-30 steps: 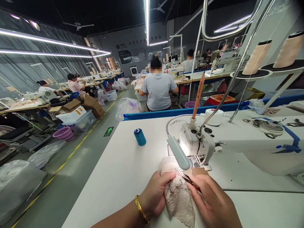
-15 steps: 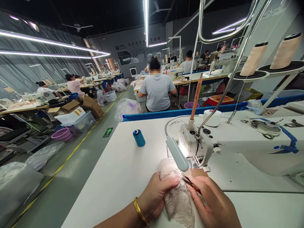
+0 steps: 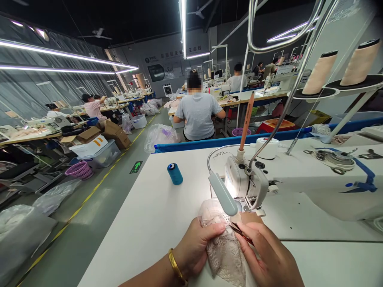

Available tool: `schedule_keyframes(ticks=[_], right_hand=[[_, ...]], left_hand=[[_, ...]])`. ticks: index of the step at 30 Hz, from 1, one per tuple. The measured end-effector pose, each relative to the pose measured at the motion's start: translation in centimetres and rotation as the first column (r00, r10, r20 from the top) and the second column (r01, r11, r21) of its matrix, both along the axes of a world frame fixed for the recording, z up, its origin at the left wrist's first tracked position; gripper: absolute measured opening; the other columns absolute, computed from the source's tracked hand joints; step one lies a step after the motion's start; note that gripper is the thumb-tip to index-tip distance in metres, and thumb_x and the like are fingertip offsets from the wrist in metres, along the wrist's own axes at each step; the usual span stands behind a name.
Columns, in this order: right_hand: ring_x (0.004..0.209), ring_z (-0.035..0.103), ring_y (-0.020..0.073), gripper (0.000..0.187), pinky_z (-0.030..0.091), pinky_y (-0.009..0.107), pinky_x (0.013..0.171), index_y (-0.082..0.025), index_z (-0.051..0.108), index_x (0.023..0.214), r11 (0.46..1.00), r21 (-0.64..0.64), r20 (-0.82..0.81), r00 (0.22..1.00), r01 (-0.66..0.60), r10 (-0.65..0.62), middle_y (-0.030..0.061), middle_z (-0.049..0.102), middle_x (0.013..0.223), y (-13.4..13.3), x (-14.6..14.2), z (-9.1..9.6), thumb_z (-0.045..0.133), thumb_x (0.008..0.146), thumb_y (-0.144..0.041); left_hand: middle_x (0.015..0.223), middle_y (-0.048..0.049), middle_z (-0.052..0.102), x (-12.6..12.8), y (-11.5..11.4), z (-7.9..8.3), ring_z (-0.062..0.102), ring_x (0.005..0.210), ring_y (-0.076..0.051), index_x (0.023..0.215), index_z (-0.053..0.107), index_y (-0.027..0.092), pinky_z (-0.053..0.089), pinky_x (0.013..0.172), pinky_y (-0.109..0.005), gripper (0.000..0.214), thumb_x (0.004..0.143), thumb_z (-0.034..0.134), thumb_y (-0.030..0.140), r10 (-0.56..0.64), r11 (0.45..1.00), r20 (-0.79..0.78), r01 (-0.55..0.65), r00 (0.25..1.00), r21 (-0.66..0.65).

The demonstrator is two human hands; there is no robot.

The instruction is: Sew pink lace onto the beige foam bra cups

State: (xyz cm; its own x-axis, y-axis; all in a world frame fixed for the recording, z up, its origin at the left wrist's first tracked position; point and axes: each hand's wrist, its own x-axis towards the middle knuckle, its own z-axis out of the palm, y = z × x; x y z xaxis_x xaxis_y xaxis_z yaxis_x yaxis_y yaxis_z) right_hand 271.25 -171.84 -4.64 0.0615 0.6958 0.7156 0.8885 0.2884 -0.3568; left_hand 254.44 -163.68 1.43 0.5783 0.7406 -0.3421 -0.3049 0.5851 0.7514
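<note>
A pale beige lace piece (image 3: 226, 255) hangs below the sewing machine's needle area. Its upper part lies pinched in my left hand (image 3: 199, 243), thumb on top, a gold bangle (image 3: 176, 267) at the wrist. My right hand (image 3: 266, 249) is closed on dark, slim thread snips (image 3: 241, 233), their pointed tips touching the lace beside my left thumb. Part of the snips is hidden by my fingers. Just above both hands are the sewing machine head (image 3: 247, 179) and its lit grey-green lamp (image 3: 223, 193).
A blue thread spool (image 3: 175, 174) stands on the white tabletop (image 3: 143, 223) at left. An orange pencil (image 3: 247, 121) sticks up from the machine. Two beige thread cones (image 3: 320, 73) stand at upper right. Ahead, a person in a grey shirt (image 3: 198, 115) sits with their back to me.
</note>
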Motion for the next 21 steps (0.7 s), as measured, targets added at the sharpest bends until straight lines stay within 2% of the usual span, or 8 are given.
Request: schedule_keyframes(ticks=[9,15,21], right_hand=[[0.122,0.07,0.0274,0.019,0.059,0.038,0.099,-0.024,0.064,0.123,1.0,-0.009,-0.02,1.0,0.023,-0.023,0.0068,0.074,0.104,-0.09,-0.24,0.05,0.053,0.107,-0.026],[0.107,0.075,0.0235,0.022,0.062,0.027,0.078,-0.022,0.064,0.125,1.0,0.013,0.043,0.999,-0.012,0.011,0.007,0.074,0.104,0.16,0.41,-0.35,0.058,0.104,-0.026],[0.094,0.076,0.0202,0.02,0.061,0.026,0.074,-0.023,0.064,0.123,1.0,0.013,0.008,1.0,-0.003,0.003,0.006,0.074,0.101,0.14,0.06,0.11,0.056,0.105,-0.024]], left_hand=[[0.088,-0.0106,0.077,-0.1,0.07,0.0,0.072,0.084,-0.024,0.097,0.079,0.011,0.055,0.089,-0.035,0.04,0.065,0.094,0.029,0.0,1.0,-0.011,0.0,1.0,-0.011],[0.089,-0.0105,0.077,0.03,0.06,0.2,0.072,0.084,-0.024,0.098,0.08,0.011,0.056,0.089,-0.035,0.04,0.065,0.095,0.028,-0.002,1.0,-0.006,0.002,1.0,-0.017],[0.088,-0.0109,0.077,0.01,0.02,0.03,0.073,0.085,-0.025,0.1,0.08,0.011,0.056,0.093,-0.037,0.039,0.067,0.094,0.028,-0.005,1.0,-0.002,0.005,1.0,-0.018]])
